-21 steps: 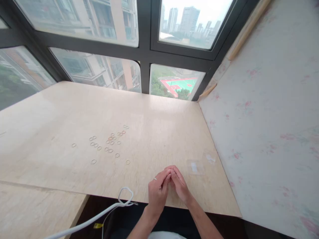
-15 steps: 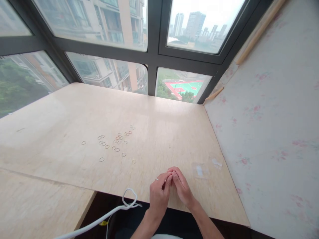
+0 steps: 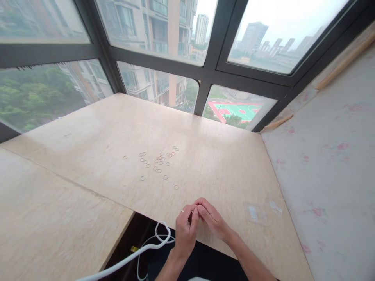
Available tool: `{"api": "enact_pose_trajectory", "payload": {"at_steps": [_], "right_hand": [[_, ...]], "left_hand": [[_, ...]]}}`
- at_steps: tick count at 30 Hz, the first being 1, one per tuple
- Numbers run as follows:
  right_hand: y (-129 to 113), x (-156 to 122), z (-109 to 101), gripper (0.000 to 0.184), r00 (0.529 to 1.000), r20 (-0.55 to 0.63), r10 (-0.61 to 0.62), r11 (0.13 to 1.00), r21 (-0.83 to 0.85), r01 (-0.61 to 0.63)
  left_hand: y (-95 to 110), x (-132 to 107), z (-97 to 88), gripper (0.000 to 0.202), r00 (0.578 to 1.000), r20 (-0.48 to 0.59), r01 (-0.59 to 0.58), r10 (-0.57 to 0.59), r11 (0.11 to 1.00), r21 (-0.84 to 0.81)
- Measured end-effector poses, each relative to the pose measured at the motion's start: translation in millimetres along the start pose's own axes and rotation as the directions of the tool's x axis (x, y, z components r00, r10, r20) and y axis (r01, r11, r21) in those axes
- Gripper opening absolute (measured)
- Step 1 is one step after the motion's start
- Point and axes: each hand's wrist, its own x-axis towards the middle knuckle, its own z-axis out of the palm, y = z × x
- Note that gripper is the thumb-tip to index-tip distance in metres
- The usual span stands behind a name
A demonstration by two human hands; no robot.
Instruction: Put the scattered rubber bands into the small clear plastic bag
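My left hand (image 3: 186, 228) and my right hand (image 3: 212, 220) meet near the front edge of the wooden tabletop (image 3: 222, 164). Both are closed, fingertips pinched together and touching. Whatever lies between the fingertips is too small and covered to make out. A small pale band (image 3: 183, 211) shows on a finger of the left hand. Beyond the hands, to the left, several thin small rings (image 3: 159, 171) lie scattered flat, mostly pale, with a few reddish ones (image 3: 172, 153). The nearest pale ring (image 3: 176, 187) lies just ahead of the left hand.
To the right lie a clear plastic packet (image 3: 253, 212) with a white label and another clear scrap (image 3: 275, 207). A white cable (image 3: 146, 247) loops below the front edge at left. Dark-framed windows (image 3: 202, 93) border the back, a flowered wall (image 3: 331, 171) the right.
The view has turned left, so the rings and packet appear farther right. Both hands stay pinched together, with the fingers slightly shifted. The rings seem unmoved on the table.
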Motion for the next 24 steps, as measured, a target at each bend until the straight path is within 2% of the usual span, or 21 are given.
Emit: {"api": "enact_pose_trajectory", "payload": {"at_steps": [4, 7, 9, 11, 13, 15, 16, 20, 24], "right_hand": [[-3.4, 23.2, -0.2, 0.028, 0.999, 0.04, -0.017, 0.995, -0.099, 0.021], [-3.7, 48.7, -2.8, 0.02, 0.996, 0.004, -0.084, 0.956, -0.282, 0.082], [-5.7, 67.8, -3.1, 0.018, 0.99, 0.039, -0.135, 0.889, -0.437, 0.139], [-10.0, 86.8, -1.1, 0.024, 0.982, 0.129, -0.135, 0.785, -0.591, 0.185], [-15.7, 103.9, 2.5, 0.028, 0.965, 0.251, -0.077, 0.616, -0.749, 0.244], [-21.1, 117.7, 6.6, 0.023, 0.938, 0.347, 0.0, 0.449, -0.838, 0.31], [-23.2, 123.1, 8.4, 0.018, 0.925, 0.379, 0.032, 0.395, -0.855, 0.336], [-27.3, 135.3, 11.1, 0.011, 0.899, 0.428, 0.095, 0.334, -0.864, 0.377], [-28.3, 135.8, 5.9, 0.009, 0.888, 0.44, 0.134, 0.291, -0.874, 0.389]], "left_hand": [[-5.9, -0.7, -12.0, 0.025, 0.998, -0.046, 0.042, -0.041, 0.999, 0.01], [-7.5, -0.2, -17.5, 0.021, 1.0, -0.02, 0.01, -0.009, 1.0, 0.009], [-8.4, -0.3, -18.7, 0.02, 0.999, 0.024, -0.036, 0.035, 0.999, 0.013], [-10.2, -1.4, -18.6, 0.022, 0.996, 0.05, -0.076, 0.074, 0.996, 0.047], [-13.0, -3.2, -18.1, 0.02, 0.995, 0.053, -0.094, 0.09, 0.992, 0.085], [-16.2, -5.0, -18.1, 0.019, 0.993, 0.057, -0.105, 0.1, 0.99, 0.097], [-17.5, -5.8, -18.4, 0.02, 0.992, 0.064, -0.116, 0.11, 0.989, 0.096], [-20.2, -7.7, -21.7, 0.022, 0.979, 0.103, -0.186, 0.176, 0.978, 0.092], [-19.7, -8.8, -25.2, 0.024, 0.976, 0.137, -0.177, 0.168, 0.983, 0.055]]}}
